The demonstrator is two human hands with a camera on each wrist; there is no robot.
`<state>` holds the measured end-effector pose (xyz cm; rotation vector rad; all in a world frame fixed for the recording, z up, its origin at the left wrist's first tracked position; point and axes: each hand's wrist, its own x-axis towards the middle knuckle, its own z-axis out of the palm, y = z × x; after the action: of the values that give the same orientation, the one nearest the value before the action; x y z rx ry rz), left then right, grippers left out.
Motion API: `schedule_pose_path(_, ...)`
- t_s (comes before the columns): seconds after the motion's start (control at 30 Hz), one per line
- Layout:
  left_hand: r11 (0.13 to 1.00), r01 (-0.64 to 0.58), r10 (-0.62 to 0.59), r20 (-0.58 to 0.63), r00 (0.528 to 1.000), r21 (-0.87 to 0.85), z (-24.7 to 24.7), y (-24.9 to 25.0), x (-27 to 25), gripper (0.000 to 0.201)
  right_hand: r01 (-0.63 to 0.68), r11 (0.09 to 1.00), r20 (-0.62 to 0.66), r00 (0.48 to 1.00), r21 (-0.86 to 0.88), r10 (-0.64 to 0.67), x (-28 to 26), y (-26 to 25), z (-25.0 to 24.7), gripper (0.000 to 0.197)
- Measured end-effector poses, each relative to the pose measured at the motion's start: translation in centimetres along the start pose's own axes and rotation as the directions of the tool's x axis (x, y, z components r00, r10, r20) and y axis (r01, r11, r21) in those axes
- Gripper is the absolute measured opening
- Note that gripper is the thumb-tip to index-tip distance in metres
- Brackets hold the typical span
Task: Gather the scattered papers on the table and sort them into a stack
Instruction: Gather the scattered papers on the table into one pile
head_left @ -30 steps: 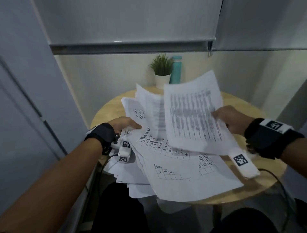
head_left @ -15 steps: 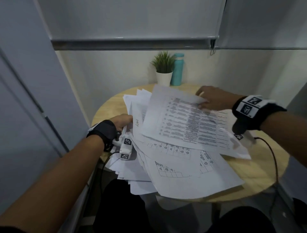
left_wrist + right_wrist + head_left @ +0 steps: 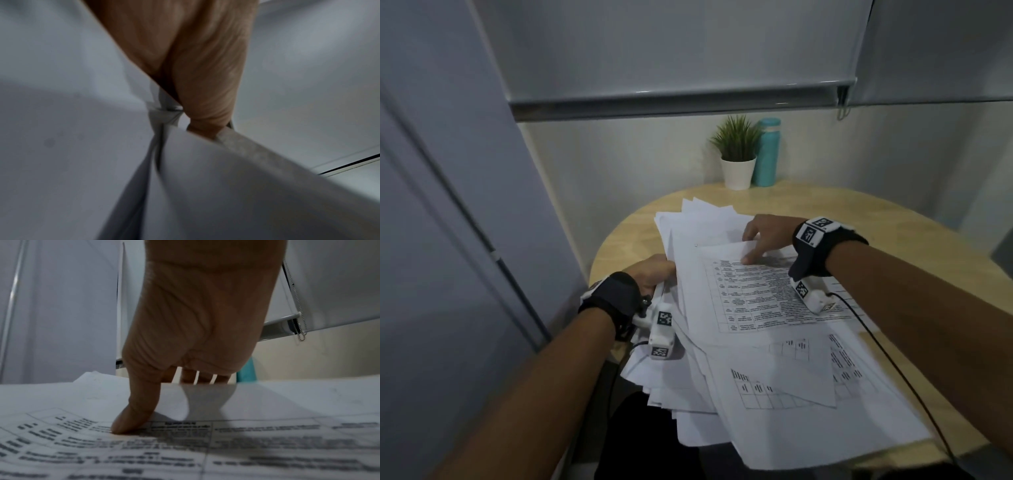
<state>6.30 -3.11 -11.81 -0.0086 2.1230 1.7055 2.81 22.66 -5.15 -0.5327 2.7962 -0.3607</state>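
White papers (image 3: 774, 421) lay in a loose, fanned pile on the near left part of the round wooden table (image 3: 893, 219), with several sheets hanging out over its near edge. The left hand (image 3: 654, 270) gripped the pile at its left side, and the left wrist view showed its fingers closed on a bunch of sheet edges. On top of the pile lay a printed sheet (image 3: 753, 294) filled with a table of text, turned at an angle to the sheets below. The right hand (image 3: 767, 236) pinched this sheet at its far edge: the thumb pressed down on the printed face while the fingers went out of sight behind the edge. At the far side of the table a potted plant (image 3: 738, 171) in a white pot and a teal bottle (image 3: 767, 154) stood just beside each other against the wall, under a lowered roller blind (image 3: 671, 44).
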Motion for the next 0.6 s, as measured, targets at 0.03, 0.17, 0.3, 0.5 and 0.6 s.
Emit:
schedule_pose_path(0.03,1.0,-0.006,0.006,0.001,1.0,-0.006,0.0,-0.1,0.1,0.035,-0.014,1.0,0.012,1.0,0.008,0.014,0.1,0.3,0.0,0.051)
schedule_pose_path(0.17,1.0,-0.025,0.025,-0.013,1.0,-0.009,0.0,-0.3,0.2,0.029,-0.038,0.999,0.022,0.999,0.003,0.038,0.7,1.4,0.3,0.049)
schedule_pose_path(0.3,1.0,-0.02,0.019,-0.025,1.0,-0.001,0.1,-0.2,0.1,0.026,-0.011,1.0,0.014,1.0,-0.007,0.011,0.9,1.4,0.2,0.045)
schedule_pose_path(0.5,0.999,-0.014,0.016,0.039,0.999,-0.042,-0.4,-0.3,0.0,0.055,-0.087,0.994,-0.33,0.942,-0.072,0.058,-0.6,3.9,-2.3,0.056)
schedule_pose_path(0.6,0.998,-0.004,0.012,0.12,0.993,-0.066,-0.3,0.0,-0.5,0.053,-0.2,0.979,-0.417,0.893,-0.024,0.172,-2.7,6.2,-3.4,0.033)
